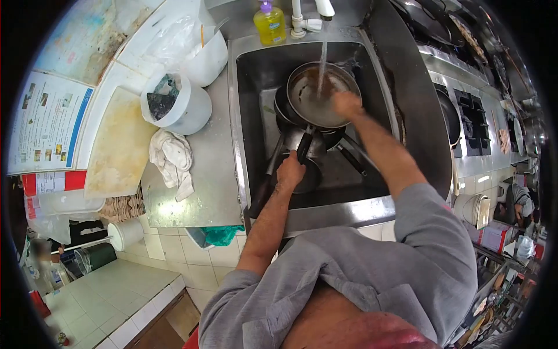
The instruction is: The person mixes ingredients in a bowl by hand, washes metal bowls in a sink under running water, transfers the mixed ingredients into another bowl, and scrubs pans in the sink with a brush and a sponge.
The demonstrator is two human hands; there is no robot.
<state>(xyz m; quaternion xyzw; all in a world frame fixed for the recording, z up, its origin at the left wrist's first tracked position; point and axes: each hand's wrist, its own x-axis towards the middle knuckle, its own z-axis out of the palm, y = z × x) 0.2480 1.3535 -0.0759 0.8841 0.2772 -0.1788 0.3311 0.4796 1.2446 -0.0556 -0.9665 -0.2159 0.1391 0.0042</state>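
My left hand is wrapped around the black handle of a frying pan. The pan is held over other pans in the sink, and water from the tap runs into it. My right hand is at the pan's right inner side, smeared by motion; its fingers and anything in them cannot be made out. Beneath lie more dark pans, with handles pointing toward me and to the lower right.
A bottle of yellow liquid soap stands behind the sink. On the left counter are a white bucket holding a dark cloth or scrubber, another white container and a crumpled white cloth. A gas stove is to the right.
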